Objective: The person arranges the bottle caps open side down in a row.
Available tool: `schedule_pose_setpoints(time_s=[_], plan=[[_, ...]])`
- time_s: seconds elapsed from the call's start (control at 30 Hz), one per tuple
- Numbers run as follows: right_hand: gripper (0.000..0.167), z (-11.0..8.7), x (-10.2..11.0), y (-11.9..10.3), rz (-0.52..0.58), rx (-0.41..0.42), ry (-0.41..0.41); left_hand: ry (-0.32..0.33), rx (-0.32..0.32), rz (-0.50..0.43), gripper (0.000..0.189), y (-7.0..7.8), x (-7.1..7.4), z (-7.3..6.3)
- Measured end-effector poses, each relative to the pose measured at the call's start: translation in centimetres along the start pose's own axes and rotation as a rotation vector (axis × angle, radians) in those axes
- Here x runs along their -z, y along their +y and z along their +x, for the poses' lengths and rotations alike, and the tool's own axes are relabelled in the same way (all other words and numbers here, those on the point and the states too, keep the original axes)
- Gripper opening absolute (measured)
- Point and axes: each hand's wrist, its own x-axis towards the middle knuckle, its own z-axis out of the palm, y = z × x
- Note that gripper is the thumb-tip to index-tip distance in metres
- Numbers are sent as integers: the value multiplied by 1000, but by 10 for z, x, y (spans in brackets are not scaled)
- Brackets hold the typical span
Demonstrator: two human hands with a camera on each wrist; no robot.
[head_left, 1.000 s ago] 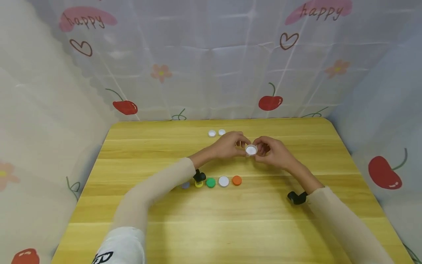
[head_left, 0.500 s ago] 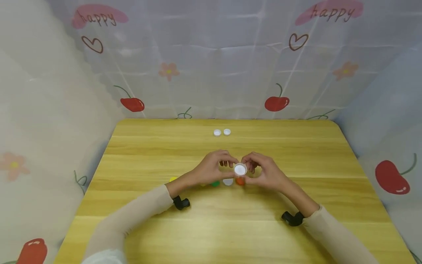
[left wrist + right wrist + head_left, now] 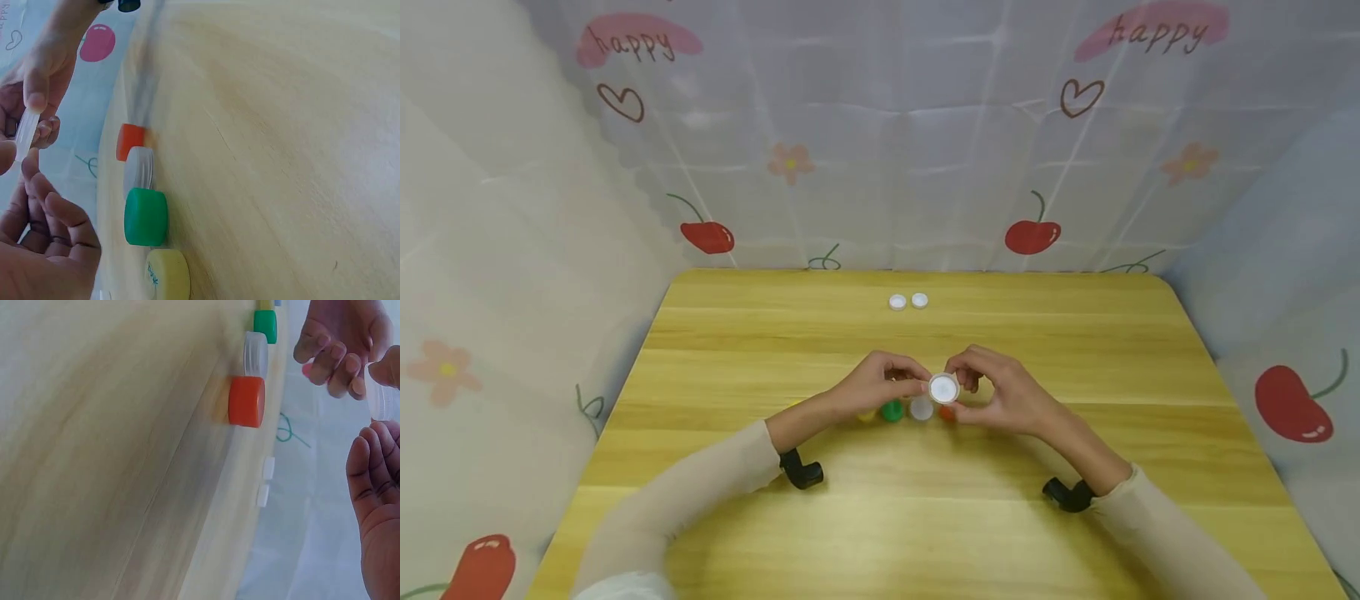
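Two white caps [image 3: 897,302] [image 3: 920,300], two translucent caps [image 3: 943,388] [image 3: 921,407] and at least four coloured caps [image 3: 892,410] [image 3: 247,401] [image 3: 169,275] show.

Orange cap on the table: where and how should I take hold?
Orange cap: likely best pinched by its side wall, near and far sides, from above and the right. It is a short cylinder sitting flat on the table; the translucent cap sits close on its left, and no cap shows on its right.
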Motion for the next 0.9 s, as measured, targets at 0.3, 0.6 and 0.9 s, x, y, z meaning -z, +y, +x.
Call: schedule_pose_setpoints(time_s=[0.3,0.6,0.9], plan=[[43,5,-6,-3,-114,131,1,37,80,-29,20,5,3,-2],[42,6,-10,-6,-104,-96,-47,223,-81,238,10,2,11,-9],[38,15,-10,-3,444,-368,-158,402,-480,643,8,15,13,-13]])
